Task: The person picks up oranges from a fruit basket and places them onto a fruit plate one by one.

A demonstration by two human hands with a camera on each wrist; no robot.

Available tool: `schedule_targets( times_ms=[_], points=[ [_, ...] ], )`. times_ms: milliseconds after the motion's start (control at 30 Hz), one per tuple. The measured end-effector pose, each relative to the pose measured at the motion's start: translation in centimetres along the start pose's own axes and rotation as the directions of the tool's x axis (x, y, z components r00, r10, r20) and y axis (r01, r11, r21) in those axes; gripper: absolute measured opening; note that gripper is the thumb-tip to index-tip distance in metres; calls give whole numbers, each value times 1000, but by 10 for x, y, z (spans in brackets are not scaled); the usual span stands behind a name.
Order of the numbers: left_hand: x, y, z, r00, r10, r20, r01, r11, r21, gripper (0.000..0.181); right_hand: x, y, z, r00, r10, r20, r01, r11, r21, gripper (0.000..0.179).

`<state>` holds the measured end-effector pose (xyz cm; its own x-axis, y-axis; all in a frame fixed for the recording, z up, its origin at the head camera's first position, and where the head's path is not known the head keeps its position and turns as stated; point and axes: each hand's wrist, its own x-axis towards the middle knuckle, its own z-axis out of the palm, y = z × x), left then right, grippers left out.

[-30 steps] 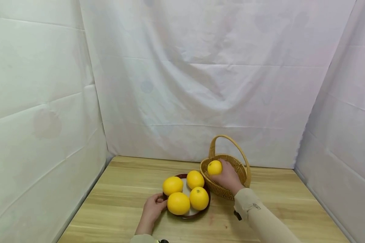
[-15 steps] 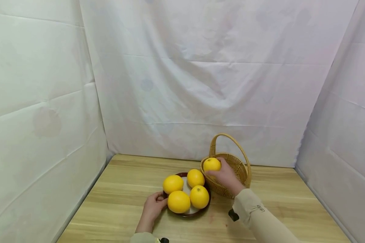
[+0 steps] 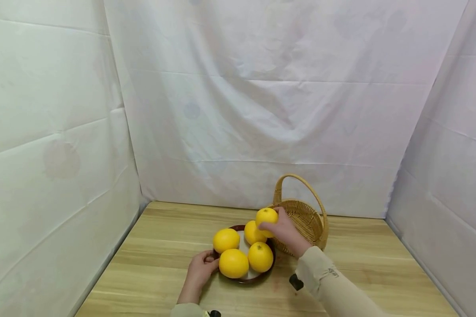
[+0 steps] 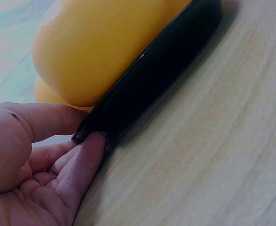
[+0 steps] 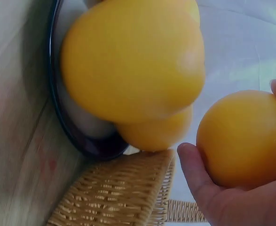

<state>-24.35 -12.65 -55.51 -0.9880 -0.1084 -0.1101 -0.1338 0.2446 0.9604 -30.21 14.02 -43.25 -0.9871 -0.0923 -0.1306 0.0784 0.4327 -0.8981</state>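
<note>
My right hand (image 3: pixel 287 232) grips a yellow-orange orange (image 3: pixel 265 217) in the air, between the plate and the wicker basket (image 3: pixel 304 218). In the right wrist view, thumb and fingers curl round that orange (image 5: pixel 241 141), apart from the fruit below. Several more oranges (image 3: pixel 233 263) sit round the edge of a plate with a white inside and a dark red rim (image 3: pixel 238 227). My left hand (image 3: pixel 199 272) pinches the plate's left edge; in the left wrist view its fingertips lie on the plate's dark side wall (image 4: pixel 152 80). The held orange overlaps the rear right orange in the head view.
The basket, with a tall arched handle (image 3: pixel 301 179), stands just right of the plate and shows no fruit inside. Both rest on a wooden table (image 3: pixel 154 246). White cloth (image 3: pixel 238 110) encloses the back and sides.
My right hand has carried the orange leftward out from over the basket to the plate's right rear edge. My left hand has stayed at the plate's edge.
</note>
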Motion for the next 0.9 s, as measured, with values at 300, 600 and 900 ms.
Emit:
schedule_targets(
  times_ms=[300,600,900],
  points=[
    [0,-1,-1,1000,0,-8,0,1000,-2,49,-5,-8,19,998,-27,-49,23,997,-76,76],
    [-1,0,0,1000,10,-6,-10,1000,2,49,-12,-6,36,997,-67,-50,60,989,-137,84],
    [-1,0,0,1000,9,2,-9,1000,1,49,-12,1,47,996,-76,-50,70,991,-111,88]
  ],
)
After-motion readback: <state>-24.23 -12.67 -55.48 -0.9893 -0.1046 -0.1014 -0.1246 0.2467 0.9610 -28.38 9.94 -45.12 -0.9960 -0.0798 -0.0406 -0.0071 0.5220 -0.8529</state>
